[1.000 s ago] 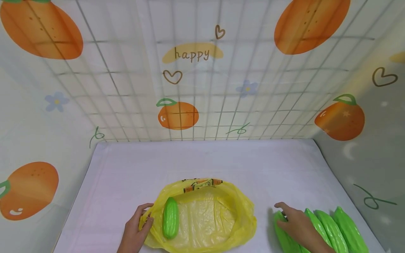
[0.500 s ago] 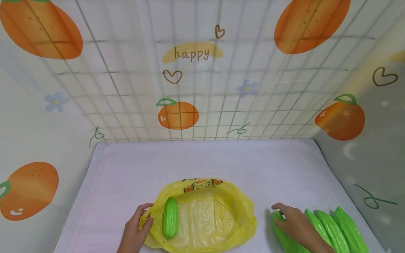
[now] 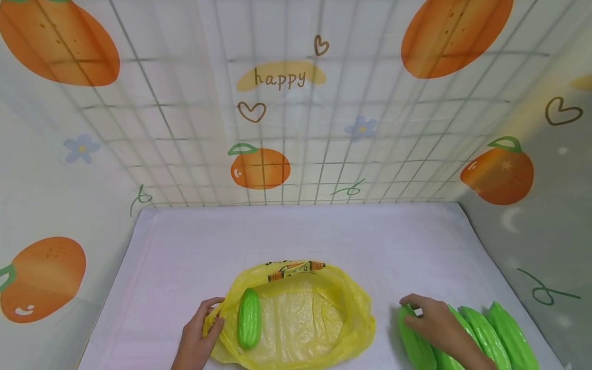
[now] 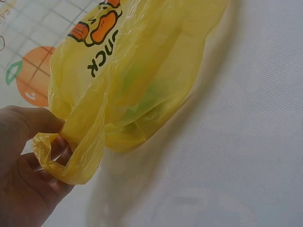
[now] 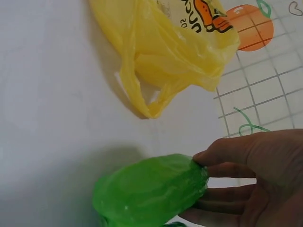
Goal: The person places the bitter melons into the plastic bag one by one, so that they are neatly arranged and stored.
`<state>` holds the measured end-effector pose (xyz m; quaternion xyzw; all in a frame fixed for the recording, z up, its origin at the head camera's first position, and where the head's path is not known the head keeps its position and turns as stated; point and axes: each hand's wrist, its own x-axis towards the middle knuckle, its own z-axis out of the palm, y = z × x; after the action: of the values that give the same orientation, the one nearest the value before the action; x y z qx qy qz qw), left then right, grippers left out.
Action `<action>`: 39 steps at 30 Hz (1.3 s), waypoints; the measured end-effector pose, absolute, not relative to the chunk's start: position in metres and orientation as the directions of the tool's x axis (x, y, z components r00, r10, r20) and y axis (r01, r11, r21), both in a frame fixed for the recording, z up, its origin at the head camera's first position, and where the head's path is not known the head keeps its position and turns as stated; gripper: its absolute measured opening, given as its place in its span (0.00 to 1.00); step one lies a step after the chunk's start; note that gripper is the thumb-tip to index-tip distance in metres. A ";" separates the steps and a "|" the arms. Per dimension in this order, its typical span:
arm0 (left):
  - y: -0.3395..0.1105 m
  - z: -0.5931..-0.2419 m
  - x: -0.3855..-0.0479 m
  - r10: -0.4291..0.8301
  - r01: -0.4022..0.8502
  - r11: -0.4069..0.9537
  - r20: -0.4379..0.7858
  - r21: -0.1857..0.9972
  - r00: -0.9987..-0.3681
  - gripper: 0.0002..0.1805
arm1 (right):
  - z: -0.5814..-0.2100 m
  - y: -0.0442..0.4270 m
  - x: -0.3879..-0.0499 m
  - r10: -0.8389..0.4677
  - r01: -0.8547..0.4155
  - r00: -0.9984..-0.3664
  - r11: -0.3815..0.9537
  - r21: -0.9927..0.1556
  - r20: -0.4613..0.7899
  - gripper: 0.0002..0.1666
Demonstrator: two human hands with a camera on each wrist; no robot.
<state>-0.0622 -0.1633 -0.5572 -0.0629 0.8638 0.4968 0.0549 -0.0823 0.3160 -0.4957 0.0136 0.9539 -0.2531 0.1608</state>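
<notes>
A yellow plastic bag (image 3: 300,313) lies spread with its mouth facing up, one green bitter melon (image 3: 250,318) inside along its left side. My left hand (image 3: 198,331) pinches the bag's left edge; in the left wrist view the bag's handle loop (image 4: 85,165) hangs about the fingers. At the right, my right hand (image 3: 439,324) grips the top end of another bitter melon (image 5: 151,189) between thumb and fingers. That melon is the leftmost of a row, and its far end reaches toward the bottom edge of the head view.
Several more green bitter melons (image 3: 511,334) lie side by side to the right, partly behind my right forearm. The white tabletop (image 3: 300,231) is bounded by a printed cloth wall (image 3: 296,128) at the back and sides.
My right hand has closed its thumb and fingers on the leftmost melon's end and shifted it slightly. My left hand and the bag have stayed in place.
</notes>
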 end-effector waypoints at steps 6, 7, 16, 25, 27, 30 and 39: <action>-0.163 -0.557 -0.062 -0.056 -0.167 0.504 -0.161 0.848 -0.985 0.20 | -0.489 0.318 -0.085 -0.091 0.082 -0.957 0.824 -0.561 -0.274 0.20; -0.163 -0.557 -0.062 -0.057 -0.168 0.504 -0.161 0.847 -0.985 0.20 | -0.487 0.318 -0.085 -0.097 0.076 -0.959 0.816 -0.573 -0.266 0.20; -0.163 -0.557 -0.063 -0.058 -0.169 0.496 -0.162 0.852 -0.985 0.20 | -0.474 0.315 -0.092 -0.102 0.092 -0.957 0.781 -0.618 -0.272 0.24; -0.162 -0.557 -0.063 -0.054 -0.175 0.488 -0.171 0.855 -0.984 0.20 | -0.459 0.303 -0.099 -0.106 0.083 -0.961 0.771 -0.632 -0.255 0.25; -0.162 -0.556 -0.063 -0.055 -0.178 0.495 -0.174 0.851 -0.983 0.20 | -0.457 0.300 -0.100 -0.106 0.090 -0.960 0.762 -0.641 -0.260 0.26; -0.161 -0.556 -0.063 -0.058 -0.181 0.503 -0.176 0.845 -0.983 0.20 | -0.454 0.295 -0.102 -0.104 0.104 -0.957 0.749 -0.654 -0.271 0.28; -0.161 -0.554 -0.062 -0.055 -0.190 0.496 -0.188 0.847 -0.981 0.20 | -0.446 0.281 -0.108 -0.107 0.135 -0.951 0.701 -0.700 -0.290 0.29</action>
<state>-0.0624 -0.1607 -0.5539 -0.0712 0.8622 0.4970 0.0679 -0.1083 0.2811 -0.4456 0.0077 0.9090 -0.3863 0.1562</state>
